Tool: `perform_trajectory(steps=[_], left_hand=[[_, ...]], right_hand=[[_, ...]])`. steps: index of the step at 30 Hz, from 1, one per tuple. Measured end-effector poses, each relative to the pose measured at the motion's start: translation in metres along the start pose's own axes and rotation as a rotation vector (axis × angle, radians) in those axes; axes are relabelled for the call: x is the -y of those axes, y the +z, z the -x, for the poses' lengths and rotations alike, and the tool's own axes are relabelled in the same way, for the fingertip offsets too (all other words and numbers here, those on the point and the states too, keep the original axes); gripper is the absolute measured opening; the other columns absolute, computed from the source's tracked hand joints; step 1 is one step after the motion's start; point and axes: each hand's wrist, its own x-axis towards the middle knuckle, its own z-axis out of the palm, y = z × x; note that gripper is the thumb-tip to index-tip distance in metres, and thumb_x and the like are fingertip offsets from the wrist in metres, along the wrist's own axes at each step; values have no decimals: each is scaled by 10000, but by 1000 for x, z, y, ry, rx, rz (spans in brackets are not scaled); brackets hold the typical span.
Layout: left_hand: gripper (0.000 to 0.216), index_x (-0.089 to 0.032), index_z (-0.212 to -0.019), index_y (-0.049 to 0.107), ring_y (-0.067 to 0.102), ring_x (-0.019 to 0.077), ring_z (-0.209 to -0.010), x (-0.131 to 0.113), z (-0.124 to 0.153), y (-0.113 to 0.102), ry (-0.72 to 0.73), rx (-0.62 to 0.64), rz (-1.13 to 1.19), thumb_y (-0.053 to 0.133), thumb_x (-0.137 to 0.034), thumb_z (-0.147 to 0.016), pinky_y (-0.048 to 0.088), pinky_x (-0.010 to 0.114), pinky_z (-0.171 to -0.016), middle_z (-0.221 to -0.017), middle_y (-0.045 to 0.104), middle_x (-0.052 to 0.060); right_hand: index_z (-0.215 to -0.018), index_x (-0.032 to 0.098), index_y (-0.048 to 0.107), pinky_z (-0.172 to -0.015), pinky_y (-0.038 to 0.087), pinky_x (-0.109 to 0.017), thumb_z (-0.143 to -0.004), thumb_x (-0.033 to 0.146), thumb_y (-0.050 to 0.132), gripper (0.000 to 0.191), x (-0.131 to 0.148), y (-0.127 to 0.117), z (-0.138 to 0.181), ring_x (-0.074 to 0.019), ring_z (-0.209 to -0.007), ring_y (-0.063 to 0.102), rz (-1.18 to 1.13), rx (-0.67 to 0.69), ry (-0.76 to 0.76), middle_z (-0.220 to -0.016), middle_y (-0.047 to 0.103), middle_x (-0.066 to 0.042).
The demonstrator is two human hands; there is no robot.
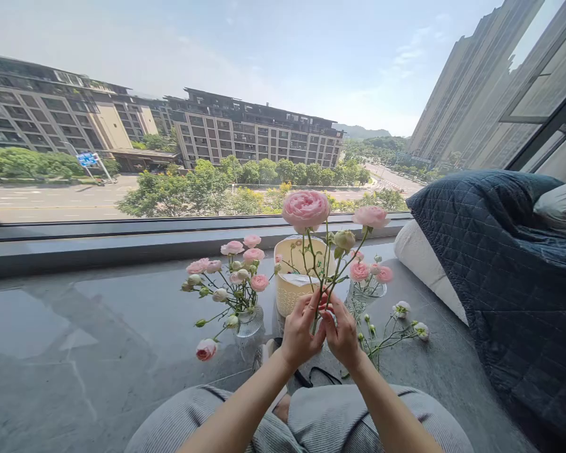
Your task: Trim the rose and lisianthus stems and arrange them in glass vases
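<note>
My left hand point(302, 330) and my right hand point(343, 335) meet in front of me, fingers closed round branching pink rose stems point(317, 270) held upright. At the top of these stems are a large open pink bloom point(306, 209), a second bloom point(371, 216) to its right and a greenish bud point(344, 240). Left of my hands stands a ribbed glass vase point(249, 327) with several pink blooms and pale buds. Another glass vase point(375, 290) with pink flowers is partly hidden behind my right hand. Near that hand lies a loose sprig with white blooms point(421, 331).
A cream woven-pattern basket point(287, 301) stands behind the held stems, something white inside. Dark blue quilted bedding point(504, 264) is piled at right. A black strap point(323, 375) lies by my crossed legs on the grey stone ledge point(99, 352). A large window faces me.
</note>
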Motion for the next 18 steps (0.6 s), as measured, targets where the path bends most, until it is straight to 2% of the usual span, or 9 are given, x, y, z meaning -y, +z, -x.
perform_trajectory(steps=[10, 18], left_hand=[[688, -328, -1496, 177, 601, 161, -1005, 7, 1, 5, 38, -74, 24, 497, -183, -905, 575, 277, -805, -1139, 514, 90], [701, -343, -1494, 171, 626, 138, -932, 11, 3, 6, 20, -89, 17, 515, -184, -905, 589, 244, -752, -1118, 509, 77]], right_hand=[[-1429, 254, 379, -841, 560, -313, -966, 168, 359, 471, 0, 2, 0, -179, -1014, 662, -92, 24, 36, -1188, 647, -102], [-1356, 252, 463, -817, 564, -294, -970, 175, 350, 409, -2, 4, 1, -163, -954, 684, -151, 24, 77, -1168, 665, -82]])
